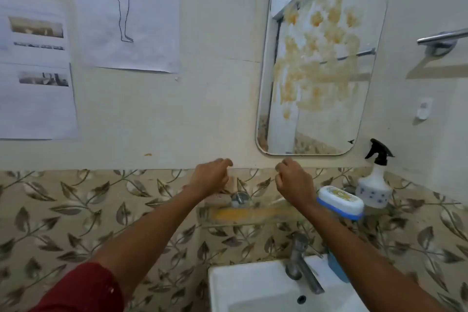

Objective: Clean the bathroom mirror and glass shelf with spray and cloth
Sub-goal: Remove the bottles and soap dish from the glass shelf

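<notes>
The wall mirror point(321, 58) is smeared with yellow-brown blotches over its upper and middle glass. Below it the glass shelf point(253, 214) carries a yellow-orange stain along its left half. A white spray bottle point(373, 185) with a black trigger stands at the shelf's right end. My left hand point(211, 176) and my right hand point(293, 180) are raised side by side above the shelf, just under the mirror's lower edge, both loosely curled with nothing in them. No cloth is in view.
A white and blue soap box point(339, 201) lies on the shelf beside the bottle. A white sink point(228, 286) with a metal tap point(300, 261) sits below. Paper sheets point(126, 12) hang on the left wall. A towel bar point(443, 38) juts out at the right.
</notes>
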